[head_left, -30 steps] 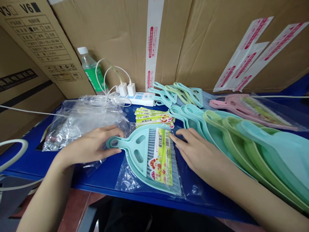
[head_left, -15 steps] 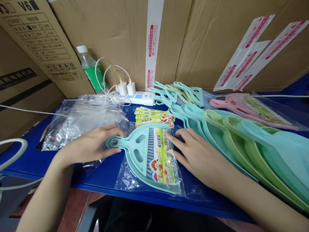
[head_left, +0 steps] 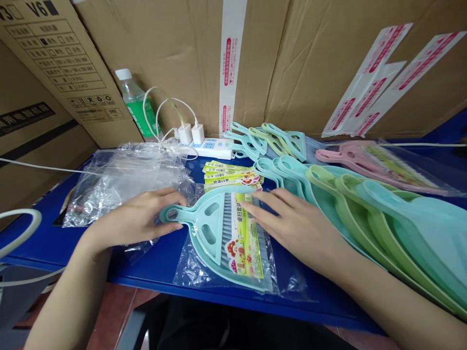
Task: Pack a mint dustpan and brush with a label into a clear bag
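Right hand (head_left: 292, 223) has slid leftward onto the bagged dustpan (head_left: 226, 238).

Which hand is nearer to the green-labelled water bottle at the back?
Left. The left hand grips the teal dustpan's handle, in front of the bottle; the right hand rests on the dustpan's paper label, farther right.

Bare hands (head_left: 136, 221) and forearms, no sleeves, rings or watch in view

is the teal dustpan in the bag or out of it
Partly in. The pan end of the dustpan lies inside the clear bag, while its handle sticks out, pinched by the left hand.
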Action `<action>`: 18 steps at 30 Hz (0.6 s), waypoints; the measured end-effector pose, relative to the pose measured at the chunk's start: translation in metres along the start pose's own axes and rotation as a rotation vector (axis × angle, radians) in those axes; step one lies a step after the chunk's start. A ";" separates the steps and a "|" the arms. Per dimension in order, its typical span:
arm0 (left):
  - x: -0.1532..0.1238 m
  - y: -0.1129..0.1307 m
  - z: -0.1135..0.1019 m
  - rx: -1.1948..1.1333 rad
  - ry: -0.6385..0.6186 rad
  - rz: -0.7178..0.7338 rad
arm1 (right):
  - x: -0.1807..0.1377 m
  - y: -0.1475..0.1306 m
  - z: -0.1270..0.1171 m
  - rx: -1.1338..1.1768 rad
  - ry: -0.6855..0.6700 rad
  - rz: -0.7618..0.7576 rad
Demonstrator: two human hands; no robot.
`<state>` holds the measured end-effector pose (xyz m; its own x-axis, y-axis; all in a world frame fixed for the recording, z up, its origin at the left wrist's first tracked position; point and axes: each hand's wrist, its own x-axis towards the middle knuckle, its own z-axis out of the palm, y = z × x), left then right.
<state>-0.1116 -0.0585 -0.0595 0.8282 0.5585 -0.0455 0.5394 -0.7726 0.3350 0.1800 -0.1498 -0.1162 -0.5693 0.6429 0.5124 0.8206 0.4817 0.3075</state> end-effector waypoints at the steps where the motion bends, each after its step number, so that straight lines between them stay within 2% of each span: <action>1: 0.000 0.001 0.000 0.000 0.006 0.005 | 0.000 0.001 0.000 0.008 0.001 -0.036; 5: 0.002 -0.001 0.002 0.025 0.071 0.067 | 0.000 0.004 -0.002 0.065 0.032 -0.114; 11: 0.006 -0.013 0.007 0.120 0.176 0.147 | 0.003 0.004 -0.005 0.092 -0.004 -0.118; 18: 0.013 -0.016 0.007 0.209 0.177 0.152 | 0.006 0.001 0.004 0.229 0.042 -0.131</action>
<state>-0.1086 -0.0407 -0.0719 0.8724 0.4614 0.1613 0.4460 -0.8865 0.1234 0.1771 -0.1434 -0.1158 -0.6636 0.5430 0.5146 0.7048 0.6844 0.1867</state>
